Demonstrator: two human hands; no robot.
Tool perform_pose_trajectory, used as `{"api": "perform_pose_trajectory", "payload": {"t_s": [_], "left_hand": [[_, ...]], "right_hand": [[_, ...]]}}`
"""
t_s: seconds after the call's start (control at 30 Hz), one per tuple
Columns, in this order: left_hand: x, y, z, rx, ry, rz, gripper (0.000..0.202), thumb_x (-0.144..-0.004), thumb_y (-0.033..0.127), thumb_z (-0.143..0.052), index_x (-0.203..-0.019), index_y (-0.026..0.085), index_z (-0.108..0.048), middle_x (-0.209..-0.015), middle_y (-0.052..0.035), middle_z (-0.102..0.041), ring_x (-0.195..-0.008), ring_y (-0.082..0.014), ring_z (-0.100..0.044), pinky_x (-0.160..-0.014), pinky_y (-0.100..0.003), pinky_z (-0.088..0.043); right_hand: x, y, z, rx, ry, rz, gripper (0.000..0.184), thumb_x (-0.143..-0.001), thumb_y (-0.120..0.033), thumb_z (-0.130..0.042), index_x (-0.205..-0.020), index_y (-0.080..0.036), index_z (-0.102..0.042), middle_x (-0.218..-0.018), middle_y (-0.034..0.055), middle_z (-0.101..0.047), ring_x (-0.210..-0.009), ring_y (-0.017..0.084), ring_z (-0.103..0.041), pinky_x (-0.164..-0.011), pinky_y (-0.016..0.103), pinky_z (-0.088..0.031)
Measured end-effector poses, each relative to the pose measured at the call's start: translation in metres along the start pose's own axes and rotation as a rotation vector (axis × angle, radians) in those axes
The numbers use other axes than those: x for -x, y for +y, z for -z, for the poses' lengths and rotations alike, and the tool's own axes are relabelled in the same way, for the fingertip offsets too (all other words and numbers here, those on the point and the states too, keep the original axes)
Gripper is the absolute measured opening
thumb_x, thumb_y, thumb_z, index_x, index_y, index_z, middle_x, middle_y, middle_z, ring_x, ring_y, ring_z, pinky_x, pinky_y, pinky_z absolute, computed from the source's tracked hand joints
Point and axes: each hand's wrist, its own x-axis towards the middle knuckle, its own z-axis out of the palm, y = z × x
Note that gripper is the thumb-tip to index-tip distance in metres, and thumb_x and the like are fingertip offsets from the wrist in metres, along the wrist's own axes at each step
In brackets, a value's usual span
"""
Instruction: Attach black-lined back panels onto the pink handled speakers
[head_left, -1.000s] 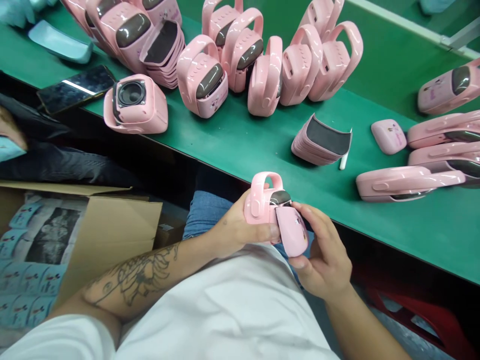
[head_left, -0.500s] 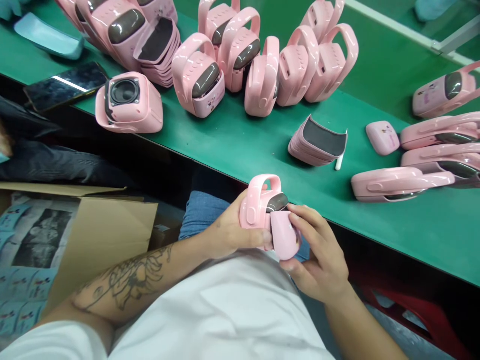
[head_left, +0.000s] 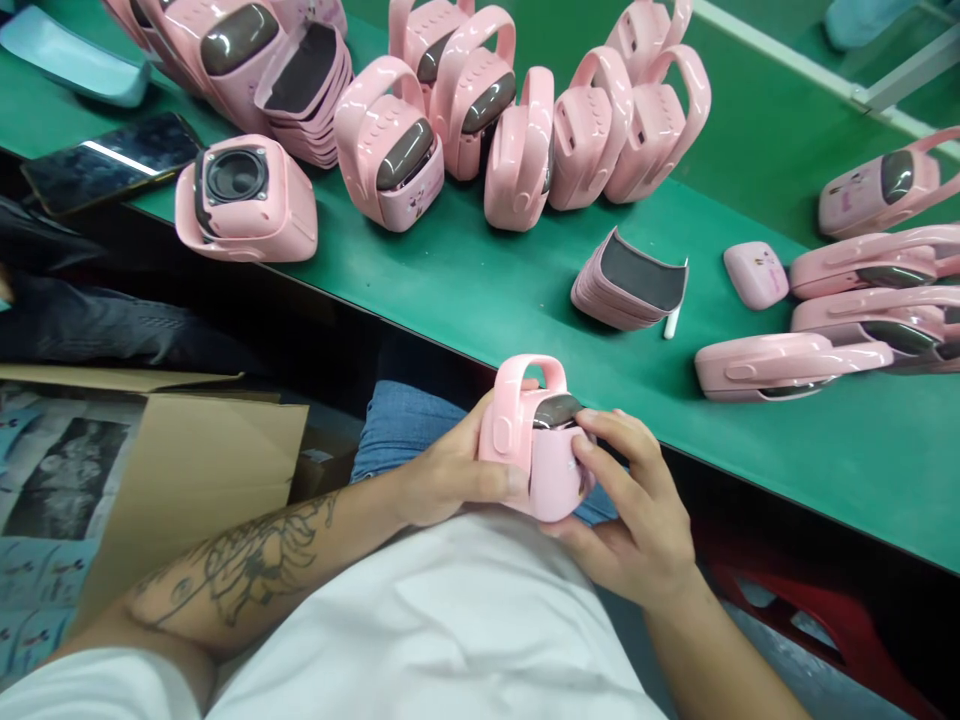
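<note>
We hold the pink speaker [head_left: 525, 450] above our lap, by the desk's [head_left: 487, 290] near edge, left hand [head_left: 450, 478] clasping its side, right hand [head_left: 637, 525] cupping its front. Light, rigid, glossy plastic, probably slippery: we'd grip the body's sides.

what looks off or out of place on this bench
One pink unit at the near left edge of the green bench lies with its driver cone bare and no front cover, unlike the closed ones around it. The speaker held by the left hand and right hand looks closed.
</note>
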Motion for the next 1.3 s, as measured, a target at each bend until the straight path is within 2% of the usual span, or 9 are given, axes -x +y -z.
{"api": "perform_pose_trajectory", "payload": {"t_s": [0.23, 0.4, 0.53, 0.63, 0.8, 0.9, 1.0, 1.17, 1.3], "left_hand": [[-0.008, 0.011, -0.013, -0.039, -0.044, 0.030, 0.077, -0.082, 0.028, -0.088, -0.145, 0.027, -0.044, -0.126, -0.0139, -0.065, -0.105, -0.0267, -0.068, -0.087, -0.040, -0.056], [-0.002, 0.000, -0.003, 0.005, 0.032, 0.030, 0.074, -0.087, 0.032, -0.083, -0.150, 0.028, -0.045, -0.133, -0.0140, -0.065, -0.114, -0.0279, -0.070, -0.095, -0.040, -0.054], [-0.001, -0.004, 0.002, 0.012, 0.015, 0.052, 0.075, -0.087, 0.030, -0.083, -0.152, 0.027, -0.047, -0.140, -0.0161, -0.064, -0.118, -0.0307, -0.070, -0.093, -0.039, -0.055], [-0.003, 0.000, -0.003, 0.029, 0.004, 0.055, 0.071, -0.086, 0.029, -0.084, -0.148, 0.028, -0.048, -0.134, -0.0146, -0.066, -0.111, -0.0283, -0.072, -0.091, -0.040, -0.057], [-0.012, 0.009, -0.014, -0.033, 0.009, 0.032, 0.071, -0.080, 0.034, -0.091, -0.138, 0.027, -0.051, -0.108, -0.0084, -0.067, -0.098, -0.0247, -0.070, -0.087, -0.038, -0.056], [-0.016, 0.012, -0.019, -0.066, -0.016, 0.018, 0.080, -0.076, 0.038, -0.095, -0.139, 0.026, -0.047, -0.110, -0.0100, -0.066, -0.097, -0.0255, -0.068, -0.086, -0.040, -0.055], [-0.015, 0.013, -0.022, -0.082, 0.000, 0.064, 0.076, -0.076, 0.034, -0.093, -0.135, 0.024, -0.048, -0.117, -0.0132, -0.065, -0.106, -0.0288, -0.066, -0.088, -0.040, -0.054], [-0.012, 0.008, -0.022, -0.095, 0.070, 0.067, 0.068, -0.077, 0.031, -0.089, -0.132, 0.025, -0.051, -0.108, -0.0081, -0.066, -0.097, -0.0249, -0.067, -0.081, -0.035, -0.053], [-0.015, -0.001, -0.011, -0.012, 0.122, 0.081, 0.062, -0.080, 0.031, -0.085, -0.133, 0.023, -0.055, -0.103, -0.0073, -0.069, -0.094, -0.0243, -0.069, -0.082, -0.035, -0.054]], "right_hand": [[-0.002, 0.000, 0.007, 0.058, -0.065, 0.030, 0.062, -0.097, -0.044, -0.072, -0.153, -0.025, -0.054, -0.134, 0.0185, -0.066, -0.123, 0.036, -0.067, -0.111, 0.065, -0.050], [-0.003, 0.002, 0.013, 0.051, -0.102, 0.041, 0.065, -0.096, -0.042, -0.073, -0.155, -0.022, -0.053, -0.135, 0.0200, -0.065, -0.125, 0.037, -0.066, -0.111, 0.064, -0.049], [-0.004, 0.003, 0.016, 0.049, -0.133, 0.026, 0.065, -0.096, -0.039, -0.073, -0.156, -0.025, -0.051, -0.137, 0.0188, -0.065, -0.125, 0.037, -0.066, -0.111, 0.066, -0.049], [-0.006, 0.001, 0.018, 0.060, -0.142, 0.022, 0.062, -0.095, -0.037, -0.075, -0.152, -0.025, -0.054, -0.135, 0.0185, -0.065, -0.124, 0.037, -0.066, -0.111, 0.066, -0.048], [-0.008, -0.006, 0.022, 0.082, -0.142, -0.004, 0.052, -0.094, -0.031, -0.077, -0.142, -0.025, -0.060, -0.130, 0.0172, -0.066, -0.119, 0.035, -0.067, -0.111, 0.064, -0.047], [-0.008, -0.009, 0.025, 0.079, -0.143, -0.024, 0.046, -0.094, -0.027, -0.076, -0.138, -0.024, -0.062, -0.128, 0.0171, -0.066, -0.118, 0.035, -0.067, -0.110, 0.065, -0.047], [-0.009, -0.012, 0.027, 0.058, -0.146, -0.025, 0.042, -0.093, -0.026, -0.076, -0.133, -0.022, -0.064, -0.128, 0.0185, -0.065, -0.118, 0.036, -0.067, -0.107, 0.066, -0.050], [-0.007, -0.019, 0.019, 0.054, -0.087, -0.072, 0.045, -0.090, -0.030, -0.083, -0.130, -0.023, -0.064, -0.125, 0.0173, -0.066, -0.114, 0.037, -0.068, -0.096, 0.063, -0.056], [-0.008, -0.016, 0.011, 0.006, -0.091, -0.201, 0.052, -0.088, -0.042, -0.086, -0.133, -0.026, -0.064, -0.127, 0.0153, -0.067, -0.115, 0.037, -0.068, -0.095, 0.060, -0.057]]}}
